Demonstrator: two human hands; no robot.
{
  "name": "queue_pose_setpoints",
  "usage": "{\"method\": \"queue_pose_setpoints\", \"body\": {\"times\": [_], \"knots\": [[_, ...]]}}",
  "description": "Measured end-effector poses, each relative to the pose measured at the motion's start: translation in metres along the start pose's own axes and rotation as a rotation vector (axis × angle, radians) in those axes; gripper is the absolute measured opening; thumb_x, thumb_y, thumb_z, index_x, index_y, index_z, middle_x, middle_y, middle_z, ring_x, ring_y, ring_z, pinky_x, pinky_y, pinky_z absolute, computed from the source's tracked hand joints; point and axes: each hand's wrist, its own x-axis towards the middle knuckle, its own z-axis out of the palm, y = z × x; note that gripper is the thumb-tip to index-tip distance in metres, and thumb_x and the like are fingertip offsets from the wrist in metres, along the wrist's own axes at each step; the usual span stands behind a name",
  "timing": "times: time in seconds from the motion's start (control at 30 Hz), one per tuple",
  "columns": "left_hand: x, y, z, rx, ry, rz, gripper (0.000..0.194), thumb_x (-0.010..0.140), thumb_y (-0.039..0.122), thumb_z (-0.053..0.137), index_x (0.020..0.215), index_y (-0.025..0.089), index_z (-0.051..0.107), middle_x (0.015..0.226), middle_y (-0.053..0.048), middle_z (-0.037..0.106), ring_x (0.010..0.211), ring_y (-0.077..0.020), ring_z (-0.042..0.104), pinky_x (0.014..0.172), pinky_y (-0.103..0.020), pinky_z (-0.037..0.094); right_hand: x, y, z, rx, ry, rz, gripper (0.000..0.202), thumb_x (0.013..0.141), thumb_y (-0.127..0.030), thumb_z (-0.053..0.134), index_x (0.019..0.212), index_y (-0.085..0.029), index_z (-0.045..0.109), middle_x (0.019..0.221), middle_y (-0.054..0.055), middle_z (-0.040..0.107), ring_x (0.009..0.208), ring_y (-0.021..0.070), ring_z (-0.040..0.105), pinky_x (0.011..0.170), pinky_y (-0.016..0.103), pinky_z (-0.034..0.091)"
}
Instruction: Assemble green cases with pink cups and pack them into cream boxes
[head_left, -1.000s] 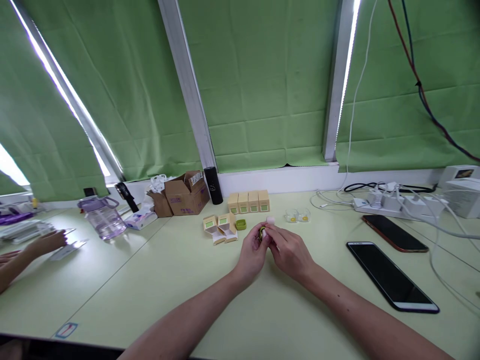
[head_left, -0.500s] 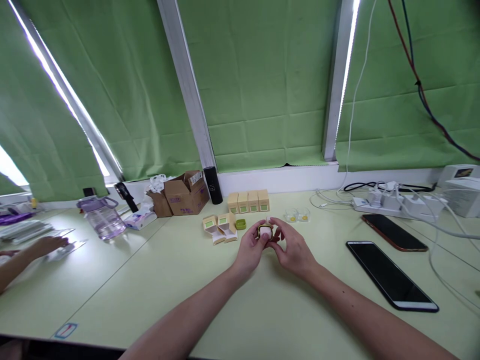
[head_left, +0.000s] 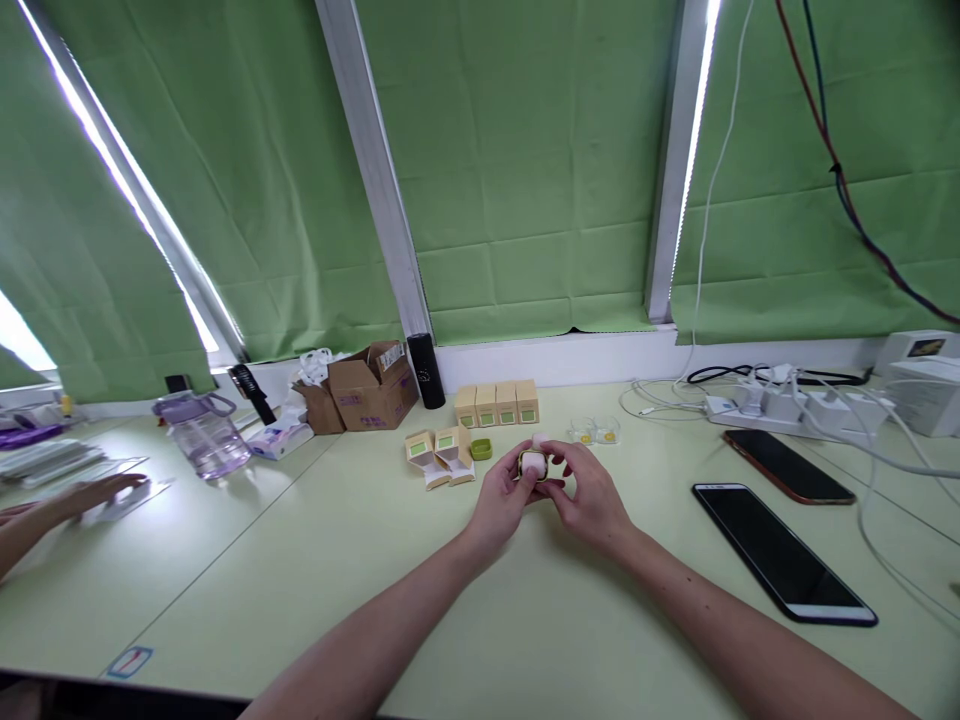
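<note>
Between my hands, above the table, is a small whitish rounded block with a dark yellow-green rim [head_left: 533, 463]. My left hand [head_left: 501, 498] is closed around it, with the thumb pressed on its front. My right hand [head_left: 591, 496] has its fingers and thumb bent in against its right side, closed on that edge. A pale pinkish bit [head_left: 538, 440] shows at the top by my right fingertips; what it is I cannot make out. Beyond my left hand lie a small green open container [head_left: 481, 449] and two opened tan cartons [head_left: 440, 456] with green labels.
Several tan boxes [head_left: 496, 403] stand in a row behind. Clear cups with yellow bits [head_left: 595, 431] sit to their right. Two phones [head_left: 784, 550] and a power strip [head_left: 795, 415] with cables lie at right. A bottle [head_left: 204, 435], a cardboard box [head_left: 373, 388] and another person's hand [head_left: 101, 492] are left.
The whitish block has turned slightly in my fingers and shows more of its face. The pinkish bit at the top shows more clearly. The other person's hand has shifted slightly.
</note>
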Motion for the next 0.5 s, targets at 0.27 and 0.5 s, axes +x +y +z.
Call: {"method": "queue_pose_setpoints", "body": {"times": [0.27, 0.5], "knots": [[0.001, -0.001, 0.0, 0.065, 0.008, 0.055, 0.064, 0.084, 0.054, 0.078, 0.133, 0.015, 0.061, 0.101, -0.01, 0.072, 0.085, -0.0198, 0.071, 0.088, -0.042, 0.063, 0.001, -0.002, -0.001, 0.027, -0.035, 0.019, 0.039, 0.089, -0.016, 0.061, 0.127, -0.026, 0.058, 0.111, 0.009, 0.069, 0.098, 0.0256, 0.064, 0.08, 0.042, 0.058], [-0.001, 0.008, 0.006, 0.121, 0.016, 0.097, 0.051, 0.085, 0.051, 0.078, 0.119, 0.014, 0.069, 0.105, -0.011, 0.071, 0.092, -0.0204, 0.068, 0.082, -0.035, 0.063, 0.0, 0.0, 0.001, 0.089, -0.029, -0.032, 0.041, 0.091, -0.015, 0.06, 0.13, -0.027, 0.055, 0.116, 0.008, 0.068, 0.101, 0.0253, 0.065, 0.083, 0.043, 0.06]]}}
